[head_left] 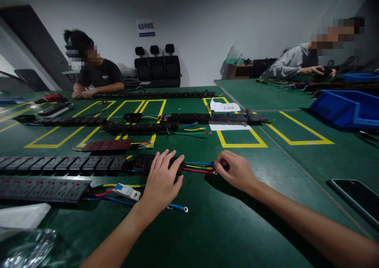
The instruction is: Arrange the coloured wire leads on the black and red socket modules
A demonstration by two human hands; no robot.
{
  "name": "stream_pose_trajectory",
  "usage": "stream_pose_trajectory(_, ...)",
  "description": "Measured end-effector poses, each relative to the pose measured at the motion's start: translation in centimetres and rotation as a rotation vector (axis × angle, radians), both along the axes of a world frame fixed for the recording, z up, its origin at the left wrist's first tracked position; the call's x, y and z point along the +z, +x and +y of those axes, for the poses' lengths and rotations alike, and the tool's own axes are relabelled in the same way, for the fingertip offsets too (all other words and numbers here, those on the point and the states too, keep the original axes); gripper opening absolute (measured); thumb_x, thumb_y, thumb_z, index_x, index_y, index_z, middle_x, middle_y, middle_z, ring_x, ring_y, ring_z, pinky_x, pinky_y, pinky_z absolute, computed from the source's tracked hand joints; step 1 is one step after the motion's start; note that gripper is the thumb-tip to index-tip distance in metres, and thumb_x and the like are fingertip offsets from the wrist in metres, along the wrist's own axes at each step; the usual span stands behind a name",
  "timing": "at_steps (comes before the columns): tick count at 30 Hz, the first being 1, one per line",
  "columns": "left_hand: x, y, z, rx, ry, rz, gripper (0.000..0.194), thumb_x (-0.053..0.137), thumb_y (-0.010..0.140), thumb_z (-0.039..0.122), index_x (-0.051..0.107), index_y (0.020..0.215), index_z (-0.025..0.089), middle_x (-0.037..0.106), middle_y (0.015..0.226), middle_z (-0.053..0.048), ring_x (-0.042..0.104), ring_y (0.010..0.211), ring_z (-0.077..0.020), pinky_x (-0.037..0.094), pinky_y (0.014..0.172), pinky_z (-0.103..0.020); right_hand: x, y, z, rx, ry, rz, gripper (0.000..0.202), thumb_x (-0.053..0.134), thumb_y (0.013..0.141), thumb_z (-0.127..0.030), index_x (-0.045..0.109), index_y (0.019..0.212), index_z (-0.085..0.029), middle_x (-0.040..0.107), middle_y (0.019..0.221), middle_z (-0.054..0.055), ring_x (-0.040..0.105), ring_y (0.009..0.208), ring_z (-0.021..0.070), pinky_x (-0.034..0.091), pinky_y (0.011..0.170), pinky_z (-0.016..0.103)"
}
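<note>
My left hand (166,177) lies with its fingers spread over the end of a long black socket strip (115,164). Part of that end is hidden beneath the fingers. Blue, yellow-green and red wires (197,167) run out of it to the right, tipped with ring terminals. At their ends, my right hand (233,169) is curled, thumb and forefinger pinched on wire tips; which ones exactly is hard to see. Closer to me is another strip (44,189), its leads joined by a small white-and-blue breaker-like part (128,191). A blue lead (177,207) with a ring terminal passes below my left hand.
Several more strips, including a dark red one (106,145), lie across the green table (237,228) marked with yellow tape. A phone (355,199) and a blue bin (340,108) are on the right. Clear plastic (26,246) is at lower left. Two people sit opposite.
</note>
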State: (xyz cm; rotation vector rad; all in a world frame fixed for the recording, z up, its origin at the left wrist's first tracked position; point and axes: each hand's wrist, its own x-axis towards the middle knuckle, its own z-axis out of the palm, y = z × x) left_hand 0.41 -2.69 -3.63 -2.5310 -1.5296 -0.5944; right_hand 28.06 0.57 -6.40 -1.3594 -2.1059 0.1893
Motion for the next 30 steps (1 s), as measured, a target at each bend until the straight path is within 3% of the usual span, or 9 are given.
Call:
stream_pose_trajectory(5, 0.02, 0.00, -0.02, -0.003, 0.007, -0.004, 0.056, 0.064, 0.087, 0.019, 0.054, 0.143, 0.022, 0.054, 0.147, -0.013, 0.044, 0.142, -0.0341, 0.032, 0.120, -0.062, -0.28, 0.01, -0.05, 0.060, 0.009, 0.022, 0.012, 0.054, 0.092, -0.029, 0.051, 0.083, -0.023, 0.058, 0.075, 0.000, 0.052, 0.062, 0.0149, 0.036, 0.059, 0.028)
stream_pose_trajectory(10, -0.01, 0.01, -0.04, -0.012, 0.017, -0.015, 0.055, 0.062, 0.088, 0.021, 0.054, 0.143, 0.023, 0.054, 0.147, -0.012, 0.044, 0.142, -0.0335, 0.032, 0.120, -0.062, -0.38, -0.19, -0.01, -0.005, 0.031, -0.044, 0.009, 0.053, 0.091, -0.031, 0.052, 0.087, -0.023, 0.061, 0.081, 0.002, 0.051, 0.062, 0.0155, 0.034, 0.060, 0.029)
stream_pose_trajectory(18, 0.22, 0.13, -0.19, -0.004, -0.005, -0.001, 0.055, 0.061, 0.090, 0.022, 0.053, 0.144, 0.023, 0.053, 0.148, -0.012, 0.043, 0.143, -0.0326, 0.030, 0.121, -0.060, -0.05, -0.42, 0.16, -0.032, -0.094, -0.174, 0.016, 0.053, 0.095, -0.035, 0.059, 0.087, -0.023, 0.062, 0.080, 0.001, 0.055, 0.064, 0.0168, 0.030, 0.057, 0.029)
stream_pose_trajectory(30, 0.22, 0.09, -0.28, -0.004, -0.017, -0.003, 0.055, 0.061, 0.090, 0.023, 0.052, 0.144, 0.023, 0.053, 0.148, -0.011, 0.042, 0.143, -0.0321, 0.029, 0.122, -0.059, -0.53, 0.09, -0.26, 0.064, 0.074, 0.039, 0.015, 0.050, 0.099, -0.036, 0.055, 0.096, -0.022, 0.060, 0.084, 0.004, 0.056, 0.067, 0.0175, 0.041, 0.062, 0.030)
